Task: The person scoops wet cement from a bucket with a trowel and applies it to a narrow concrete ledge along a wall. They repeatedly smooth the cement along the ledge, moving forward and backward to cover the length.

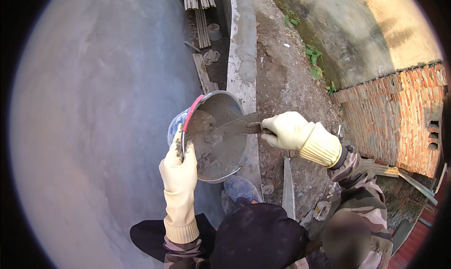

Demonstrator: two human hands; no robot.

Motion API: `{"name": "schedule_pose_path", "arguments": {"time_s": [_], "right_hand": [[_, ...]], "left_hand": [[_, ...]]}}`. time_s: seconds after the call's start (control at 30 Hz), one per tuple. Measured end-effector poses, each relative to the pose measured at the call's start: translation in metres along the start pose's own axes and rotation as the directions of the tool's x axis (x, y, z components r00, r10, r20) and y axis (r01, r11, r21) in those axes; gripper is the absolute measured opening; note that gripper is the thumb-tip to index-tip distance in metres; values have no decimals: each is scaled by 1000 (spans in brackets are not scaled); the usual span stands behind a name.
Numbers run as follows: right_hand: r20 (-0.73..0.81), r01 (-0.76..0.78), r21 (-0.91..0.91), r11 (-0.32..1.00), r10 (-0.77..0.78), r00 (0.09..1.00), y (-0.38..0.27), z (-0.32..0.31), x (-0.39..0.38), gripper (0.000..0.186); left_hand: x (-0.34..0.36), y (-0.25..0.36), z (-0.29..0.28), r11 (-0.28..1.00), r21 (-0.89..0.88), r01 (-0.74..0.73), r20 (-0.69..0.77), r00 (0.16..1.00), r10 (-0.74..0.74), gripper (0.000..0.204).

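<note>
Basically, left hand [178, 168] grips the bucket [174, 127] rim — likely steadying it — so right hand's [290, 131] held trowel [239, 125] can work the grey mix [213, 151].

A person in a camouflage jacket [357, 189] and cream gloves is seen from above; the left hand [179, 168] grips the near-left rim of a tilted bucket [175, 124] with a red handle [192, 111]; the right hand [289, 132] holds a trowel [238, 125], its blade reaching inside over wet grey mix [213, 154]; a smooth grey surface [103, 109] fills the left; a narrow ledge [244, 57] runs beyond the bucket; boards [202, 29] lie near it; plants [314, 57] and brickwork [385, 114] stand at right.
</note>
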State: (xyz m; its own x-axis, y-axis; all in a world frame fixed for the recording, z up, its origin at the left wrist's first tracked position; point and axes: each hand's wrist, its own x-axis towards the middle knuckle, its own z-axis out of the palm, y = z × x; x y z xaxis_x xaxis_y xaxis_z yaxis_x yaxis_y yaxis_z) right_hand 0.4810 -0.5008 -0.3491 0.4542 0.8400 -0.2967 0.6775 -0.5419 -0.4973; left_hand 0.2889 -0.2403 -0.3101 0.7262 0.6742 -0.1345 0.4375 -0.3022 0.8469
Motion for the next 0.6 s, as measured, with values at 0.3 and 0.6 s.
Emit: {"name": "schedule_pose_path", "arguments": {"time_s": [0.3,0.6], "right_hand": [[369,106,40,994,-113,922,-27,50,59,38],[570,-245,592,768,-184,801,18,50,56,37]], "left_hand": [[0,-11,13,995,97,-30,53,998,25,47],[7,-27,5,999,23,33,20,999,-33,44]]}}
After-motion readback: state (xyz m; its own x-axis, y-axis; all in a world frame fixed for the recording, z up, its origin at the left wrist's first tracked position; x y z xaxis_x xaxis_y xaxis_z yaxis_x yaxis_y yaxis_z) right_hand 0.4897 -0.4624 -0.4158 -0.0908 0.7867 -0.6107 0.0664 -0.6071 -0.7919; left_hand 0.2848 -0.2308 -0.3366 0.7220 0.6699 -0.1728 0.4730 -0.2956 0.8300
